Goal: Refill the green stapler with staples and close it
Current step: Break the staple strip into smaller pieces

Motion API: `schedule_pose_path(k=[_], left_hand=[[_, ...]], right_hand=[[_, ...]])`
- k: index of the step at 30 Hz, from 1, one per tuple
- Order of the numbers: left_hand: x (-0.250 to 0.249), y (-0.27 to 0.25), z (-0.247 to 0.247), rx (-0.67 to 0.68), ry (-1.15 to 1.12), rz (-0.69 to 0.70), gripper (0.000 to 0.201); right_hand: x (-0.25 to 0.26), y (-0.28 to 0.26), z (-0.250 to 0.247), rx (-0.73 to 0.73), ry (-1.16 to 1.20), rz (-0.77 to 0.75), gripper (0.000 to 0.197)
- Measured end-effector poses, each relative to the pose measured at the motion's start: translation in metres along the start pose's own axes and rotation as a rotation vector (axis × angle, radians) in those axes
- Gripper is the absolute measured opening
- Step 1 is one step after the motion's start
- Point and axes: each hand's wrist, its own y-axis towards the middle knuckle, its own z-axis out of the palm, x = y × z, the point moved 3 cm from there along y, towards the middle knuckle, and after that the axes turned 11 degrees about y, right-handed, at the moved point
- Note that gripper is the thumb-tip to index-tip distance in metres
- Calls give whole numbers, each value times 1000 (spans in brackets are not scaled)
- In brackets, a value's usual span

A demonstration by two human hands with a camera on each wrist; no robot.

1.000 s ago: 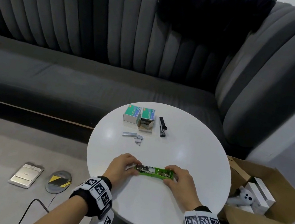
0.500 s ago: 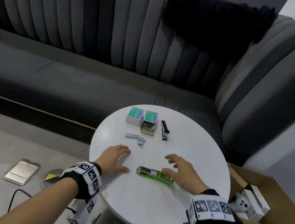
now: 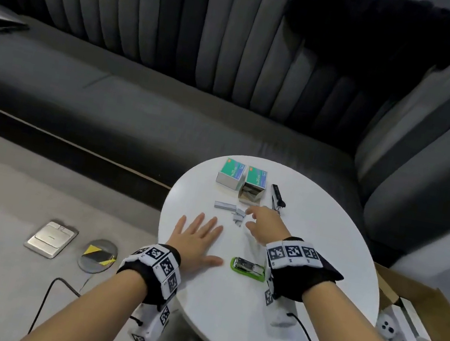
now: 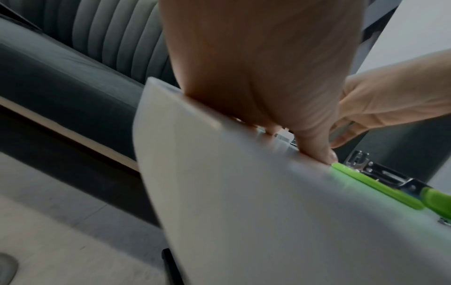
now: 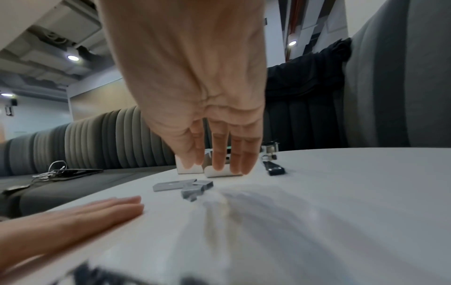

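Observation:
The green stapler (image 3: pixel 248 268) lies opened on the round white table (image 3: pixel 324 248), its metal magazine showing; it also shows at the right edge of the left wrist view (image 4: pixel 380 185). Loose grey staple strips (image 3: pixel 230 209) lie further back, seen close in the right wrist view (image 5: pixel 185 187). My left hand (image 3: pixel 197 237) rests flat on the table left of the stapler, fingers spread. My right hand (image 3: pixel 260 221) hovers over the table beside the strips with straight fingers (image 5: pixel 219 154), holding nothing.
Two green staple boxes (image 3: pixel 242 178), one with its end open, and a small black stapler (image 3: pixel 277 197) lie at the table's far side. A grey sofa (image 3: pixel 139 101) curves behind. A cardboard box (image 3: pixel 414 318) stands on the floor at right. Cables hang by the table's near edge.
Both hands let go of the green stapler. The right hand moved forward to the loose staple strips; the left hand flattened on the table to the stapler's left.

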Motion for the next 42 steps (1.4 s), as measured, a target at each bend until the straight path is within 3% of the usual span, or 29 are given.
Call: schedule_pose_path(k=[7, 13, 18, 22, 25, 30, 34, 42], left_hand=[[-1, 5, 3, 15, -23, -11, 77], [3, 7, 5, -2, -60, -2, 78], [3, 8, 8, -25, -65, -5, 78], [3, 7, 5, -49, -75, -23, 78], [3, 6, 0, -146, -218, -98, 77], [14, 9, -12, -310, -862, -223, 45], [11, 6, -16, -422, -1188, -299, 11], [-1, -3, -37, -576, -1316, -423, 11]], right_hand=[[27, 43, 8, 13, -232, -79, 45], [41, 60, 28, 0, -411, -73, 31], [38, 58, 29, -22, -407, -27, 25], [34, 49, 16, -9, -215, -45, 23], [28, 39, 8, 15, 31, -49, 18], [20, 15, 5, 103, 379, -32, 18], [10, 2, 7, 124, 552, -38, 18], [-8, -16, 11, -17, 823, -46, 10]])
